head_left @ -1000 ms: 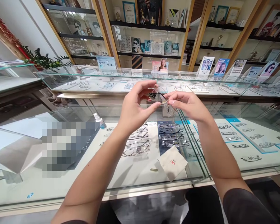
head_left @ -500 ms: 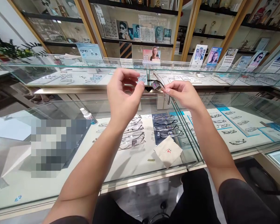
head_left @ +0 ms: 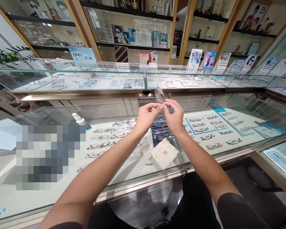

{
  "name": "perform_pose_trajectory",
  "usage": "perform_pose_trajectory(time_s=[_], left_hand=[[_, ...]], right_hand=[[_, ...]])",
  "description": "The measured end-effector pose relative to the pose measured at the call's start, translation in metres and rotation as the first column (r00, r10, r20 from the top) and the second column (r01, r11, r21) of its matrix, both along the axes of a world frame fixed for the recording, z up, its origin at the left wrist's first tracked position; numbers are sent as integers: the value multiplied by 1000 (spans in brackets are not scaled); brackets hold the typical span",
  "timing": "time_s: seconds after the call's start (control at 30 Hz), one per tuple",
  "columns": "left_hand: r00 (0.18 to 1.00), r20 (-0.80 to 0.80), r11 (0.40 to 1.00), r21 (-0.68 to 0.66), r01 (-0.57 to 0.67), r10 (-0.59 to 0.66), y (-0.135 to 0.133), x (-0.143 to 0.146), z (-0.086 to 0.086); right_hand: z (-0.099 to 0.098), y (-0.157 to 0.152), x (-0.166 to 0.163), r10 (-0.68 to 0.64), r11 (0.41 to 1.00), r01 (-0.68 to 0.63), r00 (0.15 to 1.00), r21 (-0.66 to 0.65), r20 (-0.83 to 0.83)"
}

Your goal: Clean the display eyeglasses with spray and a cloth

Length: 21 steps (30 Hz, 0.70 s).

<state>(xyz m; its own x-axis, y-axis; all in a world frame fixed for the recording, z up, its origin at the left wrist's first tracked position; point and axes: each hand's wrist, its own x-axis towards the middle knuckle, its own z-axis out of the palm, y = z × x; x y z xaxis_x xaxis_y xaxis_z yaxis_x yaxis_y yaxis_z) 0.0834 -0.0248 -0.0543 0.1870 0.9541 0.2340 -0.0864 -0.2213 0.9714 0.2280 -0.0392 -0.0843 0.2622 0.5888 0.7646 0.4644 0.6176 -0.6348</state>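
Note:
A thin-framed pair of eyeglasses (head_left: 159, 94) is held up above the glass counter, with its lenses beyond my fingertips. My right hand (head_left: 174, 117) is closed around the lower part of the frame, where a dark temple arm shows by the fingers. My left hand (head_left: 147, 115) meets it from the left, thumb and forefinger pinched at the same part of the glasses. Just what the fingertips cover is hidden. Below the hands, a cream cleaning cloth (head_left: 164, 154) with a red mark lies on the counter, beside a small gold-coloured bar (head_left: 149, 164).
Rows of eyeglasses (head_left: 98, 145) are laid out in the glass display counter (head_left: 124, 187). A white spray bottle (head_left: 80, 121) stands at left, near a pixelated patch. A second display case (head_left: 105, 87) runs behind, with advertising cards (head_left: 195, 60) on it.
My left hand, open and apart before, has moved right and down to pinch at the eyeglasses. My right hand has brought the glasses lower and slightly left. The view has shifted a little.

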Motion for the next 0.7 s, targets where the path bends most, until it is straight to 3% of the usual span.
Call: perform_pose_trajectory(time_s=[0.2,0.33,0.5,0.63,0.7], left_hand=[[997,31,998,-17,-69,69,13,1,-11],[991,-35,992,11,-128,129,23,-3,-13],[969,-201,990,37,-136,141,29,-11,-9],[925,-359,991,100,-90,120,27,-18,-3],[866,-483,989,132,-73,129,27,-19,1]], right_hand=[[-11,3,8,104,993,-94,981,-72,162],[-10,11,20,192,977,-174,971,-125,143],[-21,45,50,-15,987,-3,994,-162,-109],[-29,66,71,-42,981,-3,973,-193,-229],[-32,70,78,-53,975,0,972,-223,-231]])
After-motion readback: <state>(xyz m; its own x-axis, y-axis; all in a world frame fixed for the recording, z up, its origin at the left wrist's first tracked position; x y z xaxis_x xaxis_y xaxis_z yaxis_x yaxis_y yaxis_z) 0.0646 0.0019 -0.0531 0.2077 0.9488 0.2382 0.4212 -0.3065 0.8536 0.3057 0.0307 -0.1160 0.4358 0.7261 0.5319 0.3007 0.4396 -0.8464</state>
